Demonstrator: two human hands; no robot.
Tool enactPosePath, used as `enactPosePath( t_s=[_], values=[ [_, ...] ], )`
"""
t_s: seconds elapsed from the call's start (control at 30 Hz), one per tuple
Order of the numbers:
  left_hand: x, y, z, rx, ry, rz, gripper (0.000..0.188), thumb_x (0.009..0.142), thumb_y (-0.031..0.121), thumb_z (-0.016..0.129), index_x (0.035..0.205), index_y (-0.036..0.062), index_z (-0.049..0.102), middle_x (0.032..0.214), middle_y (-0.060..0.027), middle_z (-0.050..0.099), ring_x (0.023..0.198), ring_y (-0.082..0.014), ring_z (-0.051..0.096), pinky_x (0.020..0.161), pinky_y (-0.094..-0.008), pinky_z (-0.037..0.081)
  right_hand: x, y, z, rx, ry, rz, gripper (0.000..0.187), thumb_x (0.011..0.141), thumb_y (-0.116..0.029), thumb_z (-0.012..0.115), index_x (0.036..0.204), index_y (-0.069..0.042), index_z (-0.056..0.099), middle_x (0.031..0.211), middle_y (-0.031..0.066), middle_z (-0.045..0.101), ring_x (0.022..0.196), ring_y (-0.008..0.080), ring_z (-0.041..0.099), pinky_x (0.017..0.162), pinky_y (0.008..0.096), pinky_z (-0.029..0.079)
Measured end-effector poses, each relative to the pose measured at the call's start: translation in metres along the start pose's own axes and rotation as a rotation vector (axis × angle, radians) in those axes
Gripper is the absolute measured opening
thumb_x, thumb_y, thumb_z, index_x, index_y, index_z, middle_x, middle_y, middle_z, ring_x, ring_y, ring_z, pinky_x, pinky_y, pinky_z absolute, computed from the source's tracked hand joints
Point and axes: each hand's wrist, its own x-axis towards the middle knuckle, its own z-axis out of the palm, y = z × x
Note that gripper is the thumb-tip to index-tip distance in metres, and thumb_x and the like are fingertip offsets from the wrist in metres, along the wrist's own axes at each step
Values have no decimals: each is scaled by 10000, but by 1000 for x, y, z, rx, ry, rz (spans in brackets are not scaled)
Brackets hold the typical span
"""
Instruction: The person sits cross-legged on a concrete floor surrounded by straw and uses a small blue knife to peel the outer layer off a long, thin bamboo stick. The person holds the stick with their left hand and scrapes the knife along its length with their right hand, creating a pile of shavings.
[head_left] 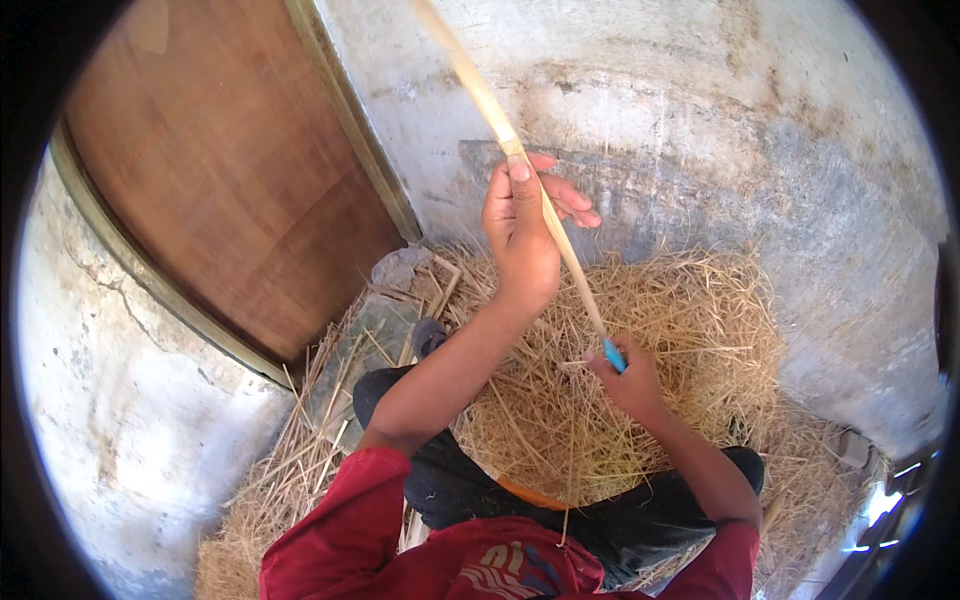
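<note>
A long pale bamboo strip point(572, 258) runs slantwise from the top of the view down to my right hand. My left hand point(522, 235) is raised before the wall and grips it between thumb and fingers, the other fingertips stretched out past it. Lower down and to the right, my right hand point(636, 386) is closed around a small blue-handled tool point(614, 356) at the strip's lower end. Most of this tool is hidden in the fist, so its blade cannot be made out. A thin shaving point(576, 363) sticks out beside my right thumb.
Thick straw-like shavings point(690, 335) cover the floor between my dark-trousered legs and the stained wall point(690, 130). A brown wooden door point(230, 170) stands at the left. Loose split sticks point(320, 440) and a grey stone point(400, 268) lie near its foot.
</note>
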Motion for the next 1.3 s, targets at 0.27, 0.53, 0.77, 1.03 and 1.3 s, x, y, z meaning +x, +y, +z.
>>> enactPosePath(
  t_s=[0.27,0.53,0.77,1.03,1.3],
  values=[
    [-11,7,9,-51,130,-82,269,998,291,391,1091,44,444,777,-101,591,699,-191,599,703,-322,517,23,22,-38,-336,140,-195,178,807,-195,677,900,-77,580,632,99,581,551,257,580,505,377,431],
    [-23,141,-74,1055,206,1000,508,823,153,665,1243,29,408,1172,-119,536,1111,-242,489,892,-348,430,39,31,-119,-830,466,-371,215,703,-68,653,904,-118,597,678,118,588,627,313,593,571,406,456],
    [-15,158,-126,1705,-1046,-70,472,876,462,563,1112,54,574,1003,-169,621,949,-284,589,821,-414,436,27,50,-192,-921,386,-406,205,746,-116,641,946,-104,597,766,136,601,720,342,591,640,423,455],
    [-172,149,-193,679,-742,-1248,332,1005,284,393,933,39,605,540,20,435,499,-50,410,461,-228,341,44,49,-144,-678,365,-290,488,839,-275,654,1289,-170,496,770,106,615,678,302,601,610,415,450],
    [-271,181,-179,437,-86,-1257,463,1013,395,288,815,46,520,482,5,409,354,-64,350,377,-202,304,-9,-10,-26,-383,-9,-25,570,826,-475,638,1263,-133,506,694,106,597,584,225,593,531,377,454]
  ],
)
